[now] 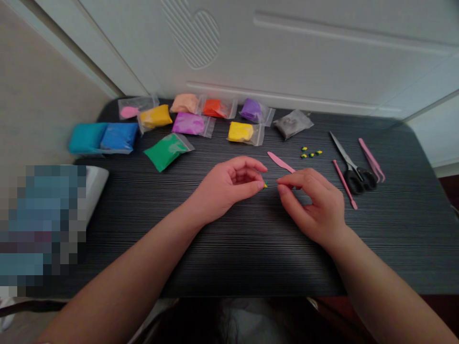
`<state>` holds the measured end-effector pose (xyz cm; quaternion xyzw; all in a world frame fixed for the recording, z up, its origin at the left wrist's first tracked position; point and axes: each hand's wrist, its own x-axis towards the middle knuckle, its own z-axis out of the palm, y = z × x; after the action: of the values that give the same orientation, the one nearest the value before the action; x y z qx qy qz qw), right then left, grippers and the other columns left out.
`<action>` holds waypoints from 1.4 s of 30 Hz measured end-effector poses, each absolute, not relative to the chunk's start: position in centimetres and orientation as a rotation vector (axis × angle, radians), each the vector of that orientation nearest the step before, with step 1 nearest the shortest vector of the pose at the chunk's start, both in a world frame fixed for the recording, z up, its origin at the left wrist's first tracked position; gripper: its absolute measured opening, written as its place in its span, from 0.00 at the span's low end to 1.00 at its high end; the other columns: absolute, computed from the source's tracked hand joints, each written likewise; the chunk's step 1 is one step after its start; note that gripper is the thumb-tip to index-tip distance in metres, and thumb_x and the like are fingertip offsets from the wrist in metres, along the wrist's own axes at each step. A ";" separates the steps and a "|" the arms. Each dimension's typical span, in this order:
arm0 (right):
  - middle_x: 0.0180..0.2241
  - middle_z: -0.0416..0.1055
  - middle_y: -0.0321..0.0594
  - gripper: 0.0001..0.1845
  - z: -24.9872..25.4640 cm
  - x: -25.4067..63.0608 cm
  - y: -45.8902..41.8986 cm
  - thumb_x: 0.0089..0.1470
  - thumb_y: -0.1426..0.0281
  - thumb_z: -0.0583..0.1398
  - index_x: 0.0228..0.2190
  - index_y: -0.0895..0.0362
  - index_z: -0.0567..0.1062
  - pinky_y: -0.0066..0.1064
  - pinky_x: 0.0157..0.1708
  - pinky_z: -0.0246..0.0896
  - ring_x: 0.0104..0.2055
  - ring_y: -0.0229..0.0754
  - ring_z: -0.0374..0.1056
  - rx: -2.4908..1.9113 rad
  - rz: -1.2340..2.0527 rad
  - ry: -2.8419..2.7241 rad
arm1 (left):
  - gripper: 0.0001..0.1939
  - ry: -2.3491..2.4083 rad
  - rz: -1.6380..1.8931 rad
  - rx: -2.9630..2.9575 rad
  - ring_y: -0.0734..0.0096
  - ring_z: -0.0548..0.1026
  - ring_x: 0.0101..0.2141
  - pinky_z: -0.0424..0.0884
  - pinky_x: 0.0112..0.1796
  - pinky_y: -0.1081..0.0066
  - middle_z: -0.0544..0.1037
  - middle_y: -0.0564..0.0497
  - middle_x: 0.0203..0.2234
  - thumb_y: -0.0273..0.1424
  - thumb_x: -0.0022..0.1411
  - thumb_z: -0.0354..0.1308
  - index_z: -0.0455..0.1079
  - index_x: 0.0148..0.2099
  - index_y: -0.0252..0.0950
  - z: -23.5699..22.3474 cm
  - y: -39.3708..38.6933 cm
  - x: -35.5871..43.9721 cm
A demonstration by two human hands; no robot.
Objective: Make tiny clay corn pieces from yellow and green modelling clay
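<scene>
My left hand [234, 184] pinches a tiny green and yellow clay piece [265, 185] between thumb and forefinger, its other fingers curled loosely above. Just to the right, my right hand [317, 203] has its thumb and forefinger pressed together; anything between them is too small to make out. A pink plastic knife [279, 161] lies beyond the right hand, its lower end hidden by the fingers. Several small yellow and green clay pieces [311, 155] sit on the black table [251, 258] past the right hand.
Bagged clay lines the back, including a green pack [167, 152], a yellow pack [241, 132] and a blue pack [119, 137]. Scissors [349, 160], a pink stick tool [344, 185] and pink tweezers [371, 158] lie right. A white panel [304, 62] stands behind the table.
</scene>
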<state>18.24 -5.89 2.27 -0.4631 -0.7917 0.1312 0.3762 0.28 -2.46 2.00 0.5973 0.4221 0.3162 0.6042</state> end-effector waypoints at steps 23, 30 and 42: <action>0.27 0.68 0.36 0.05 2.0 18.4 -5.4 0.50 0.74 0.55 0.31 0.56 0.70 0.30 0.32 0.60 0.31 0.36 0.63 -1.249 0.339 -2.022 | 0.09 0.935 0.282 2.182 0.76 0.70 0.33 0.63 0.35 0.75 0.73 0.56 0.31 0.28 0.56 0.51 0.67 0.40 0.38 1.7 -2.3 -0.1; 0.27 0.68 0.37 0.05 2.1 18.5 -5.2 0.50 0.74 0.54 0.30 0.56 0.70 0.30 0.31 0.59 0.30 0.36 0.63 -1.273 0.332 -1.998 | 0.09 0.972 0.341 2.150 0.76 0.70 0.33 0.64 0.36 0.76 0.73 0.55 0.32 0.28 0.56 0.50 0.67 0.40 0.38 1.5 -2.0 -0.4; 0.30 0.68 0.38 0.05 2.0 18.6 -5.1 0.50 0.75 0.54 0.31 0.57 0.70 0.29 0.37 0.59 0.35 0.37 0.64 -1.280 0.419 -2.087 | 0.10 0.943 0.332 2.308 0.71 0.67 0.38 0.63 0.42 0.72 0.70 0.52 0.35 0.30 0.54 0.53 0.68 0.40 0.37 1.3 -1.8 -0.7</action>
<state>18.65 -5.07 1.96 -0.4878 -0.7951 0.1598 0.3230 -0.65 -1.76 1.33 0.8730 0.3566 0.1256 0.3080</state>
